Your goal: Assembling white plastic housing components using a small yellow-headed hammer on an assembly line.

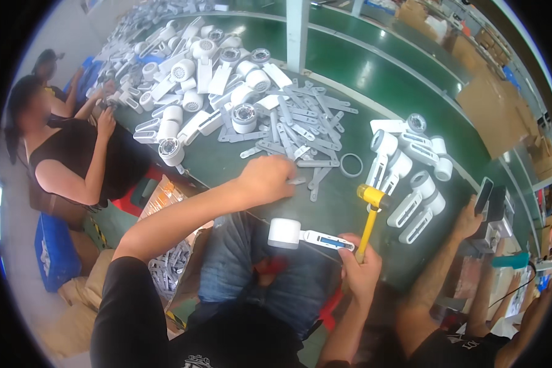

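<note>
My right hand [363, 270] is closed around a yellow-handled hammer [368, 230] and the end of a white handheld fan [285, 233]. The fan's round head points left over my lap. A blue part [332, 242] shows inside its slotted handle. The hammer stands upright, its yellow head with a dark face above the hand. My left hand [265, 179] reaches to the front of a pile of grey plastic strips [300, 126]. Its fingers are pinched on a small grey strip [297, 181], mostly hidden by the hand.
White fan bodies [190, 73] are heaped across the green table. More fans [417, 199] and a grey ring [351, 165] lie at right. A carton of grey parts [170, 267] stands by my left arm. People sit at left; at right, another person's hand [469, 221] holds a phone.
</note>
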`<state>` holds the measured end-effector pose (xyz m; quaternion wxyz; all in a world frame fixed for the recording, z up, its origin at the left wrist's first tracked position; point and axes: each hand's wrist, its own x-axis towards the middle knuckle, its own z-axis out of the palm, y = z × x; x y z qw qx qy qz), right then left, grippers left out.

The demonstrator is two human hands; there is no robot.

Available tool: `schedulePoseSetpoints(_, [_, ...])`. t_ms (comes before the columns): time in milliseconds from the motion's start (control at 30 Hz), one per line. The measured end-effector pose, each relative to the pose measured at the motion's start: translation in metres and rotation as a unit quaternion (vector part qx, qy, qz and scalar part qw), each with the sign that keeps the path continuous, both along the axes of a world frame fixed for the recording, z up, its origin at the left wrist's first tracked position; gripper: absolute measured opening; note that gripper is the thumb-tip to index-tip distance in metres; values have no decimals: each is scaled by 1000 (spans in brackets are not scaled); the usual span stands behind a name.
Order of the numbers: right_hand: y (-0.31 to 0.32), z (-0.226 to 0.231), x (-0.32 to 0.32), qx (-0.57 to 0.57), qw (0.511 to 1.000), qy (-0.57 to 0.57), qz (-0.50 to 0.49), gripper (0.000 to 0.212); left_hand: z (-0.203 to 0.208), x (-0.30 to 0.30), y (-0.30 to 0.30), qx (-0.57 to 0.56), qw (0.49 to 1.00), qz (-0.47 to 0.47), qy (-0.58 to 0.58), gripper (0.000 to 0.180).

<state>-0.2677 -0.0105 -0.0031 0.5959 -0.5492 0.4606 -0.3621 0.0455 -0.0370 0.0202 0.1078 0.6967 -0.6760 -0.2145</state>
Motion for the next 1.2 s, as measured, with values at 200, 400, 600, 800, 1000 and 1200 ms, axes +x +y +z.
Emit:
schedulePoseSetpoints(200, [-4,-4,-2,-6,1000,-15,25,22,1,-7,-2,-72,984,100,130,25])
schedulePoseSetpoints(400, [-8,-7,-7,12,999,-18,45,23,16,-62,-29,16,994,90,-58,35])
schedulePoseSetpoints(600, [-6,-9,-6,17,999,-33,32,22,7,-40,-21,39,995,14,-92,37])
schedulePoseSetpoints(800, [-5,-2,-2,13,999,-31,29,23,-7,-15,14,-108,985,-93,-100,33])
schedulePoseSetpoints(1000, [-3,-2,-7,9,999,35,11,24,-25,-12,11,-240,934,-169,-202,15])
schedulePoseSetpoints(1200, [-5,-3,1,30,999,44,-2,24,13,33,26,-158,985,4,-70,30])
